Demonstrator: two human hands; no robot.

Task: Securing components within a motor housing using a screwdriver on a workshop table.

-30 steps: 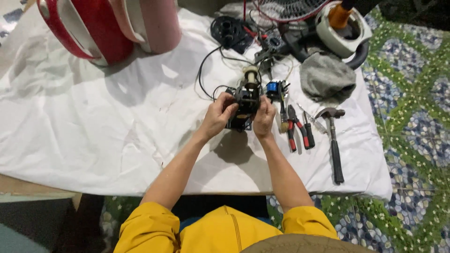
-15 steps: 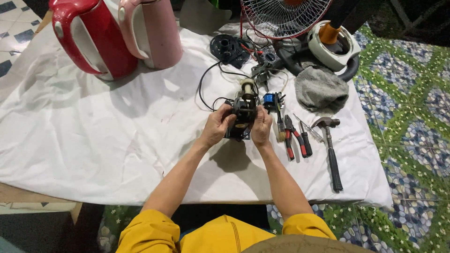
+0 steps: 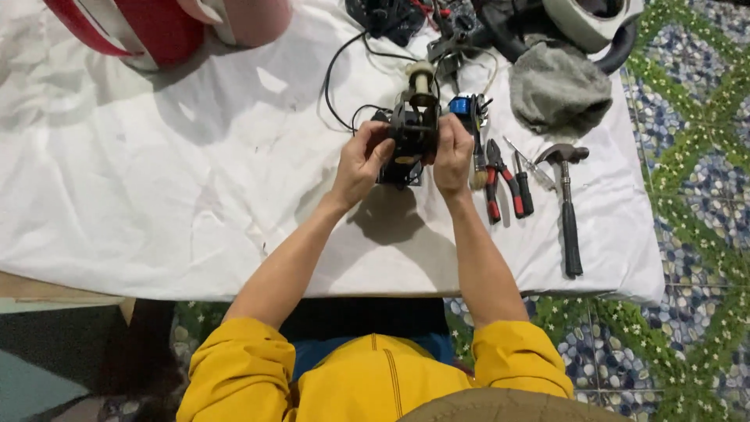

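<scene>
Both hands closed on black motor, lifted just off white cloth mid-table: left hand and right hand gripping opposite sides, probably for steadiness. Pliers, hammer just right.

object: small black electric motor with a pale shaft end
pose: standing upright, shaft pointing away
place: being held just above the white cloth
wire: black cord trailing off

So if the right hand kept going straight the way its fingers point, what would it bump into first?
The right hand points up-table, so past the black motor part it grips, it would probably meet the small blue part first, though depth is hard to judge.
</scene>
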